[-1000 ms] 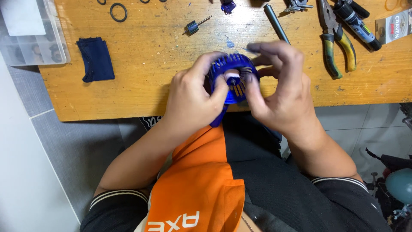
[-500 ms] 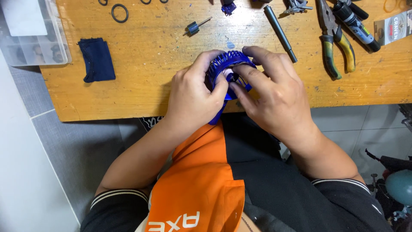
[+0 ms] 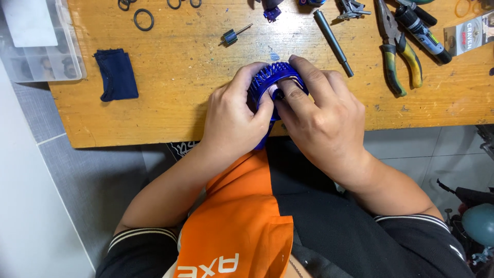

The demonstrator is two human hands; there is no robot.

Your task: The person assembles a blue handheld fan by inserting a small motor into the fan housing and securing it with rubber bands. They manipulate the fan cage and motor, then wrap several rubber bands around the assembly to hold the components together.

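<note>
At the near edge of the wooden bench (image 3: 170, 110), the left hand (image 3: 234, 121) and right hand (image 3: 321, 121) both clasp a blue finned motor housing (image 3: 278, 76), fingers (image 3: 296, 95) pressing at its centre, seemingly seating a part; steady, aligned pressure seems needed. Beyond lie a folded dark cloth (image 3: 116, 74), a small armature (image 3: 230, 36), pliers (image 3: 396, 56) and rubber O-rings (image 3: 143, 19).
</note>
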